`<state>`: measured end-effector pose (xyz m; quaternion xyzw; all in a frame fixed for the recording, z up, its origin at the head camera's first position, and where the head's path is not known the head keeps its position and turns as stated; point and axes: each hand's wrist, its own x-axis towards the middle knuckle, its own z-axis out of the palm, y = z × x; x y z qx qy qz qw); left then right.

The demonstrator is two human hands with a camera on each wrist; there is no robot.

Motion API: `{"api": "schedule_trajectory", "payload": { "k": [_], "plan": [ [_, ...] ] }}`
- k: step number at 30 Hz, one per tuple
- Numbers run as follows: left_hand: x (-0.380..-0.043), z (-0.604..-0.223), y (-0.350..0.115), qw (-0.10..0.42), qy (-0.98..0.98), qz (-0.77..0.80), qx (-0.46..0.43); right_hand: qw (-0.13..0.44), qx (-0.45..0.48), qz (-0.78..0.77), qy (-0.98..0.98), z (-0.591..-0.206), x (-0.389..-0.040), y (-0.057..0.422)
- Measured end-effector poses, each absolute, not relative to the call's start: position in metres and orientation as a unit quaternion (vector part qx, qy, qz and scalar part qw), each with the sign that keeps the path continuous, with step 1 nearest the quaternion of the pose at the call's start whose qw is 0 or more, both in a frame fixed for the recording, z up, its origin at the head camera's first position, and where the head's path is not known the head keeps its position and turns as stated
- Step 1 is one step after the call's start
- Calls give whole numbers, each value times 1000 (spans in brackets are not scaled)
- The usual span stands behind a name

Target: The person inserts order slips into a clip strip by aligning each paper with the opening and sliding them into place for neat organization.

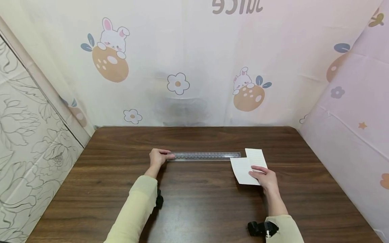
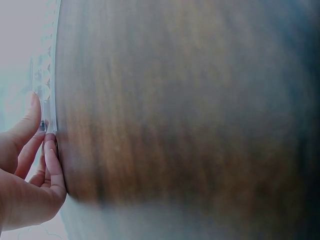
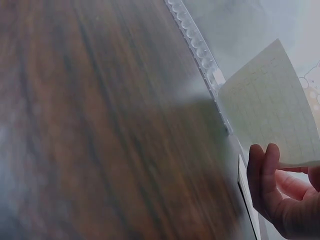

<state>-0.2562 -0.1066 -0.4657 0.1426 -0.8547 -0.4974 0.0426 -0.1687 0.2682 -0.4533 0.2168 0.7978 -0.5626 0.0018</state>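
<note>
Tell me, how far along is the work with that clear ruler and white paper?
Looks done: the clear ruler is lined up side to side across the table. In hand: the left grip pinches the ruler's left end; the right grip holds white paper near its other end. Probably left: setting down the paper and releasing the ruler, since both are held.

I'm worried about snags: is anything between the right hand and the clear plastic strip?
Yes: the white paper in the right hand itself. In the head view it reaches from that hand to the right end of the plastic strip, overlapping its near edge there.
</note>
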Motion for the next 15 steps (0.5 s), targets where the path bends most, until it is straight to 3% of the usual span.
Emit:
{"api": "schedule_trajectory", "payload": {
  "k": [15],
  "plan": [
    [-262, -466, -109, 48, -857, -497, 129, 3, 209, -552, 807, -455, -180, 256]
  ]
}}
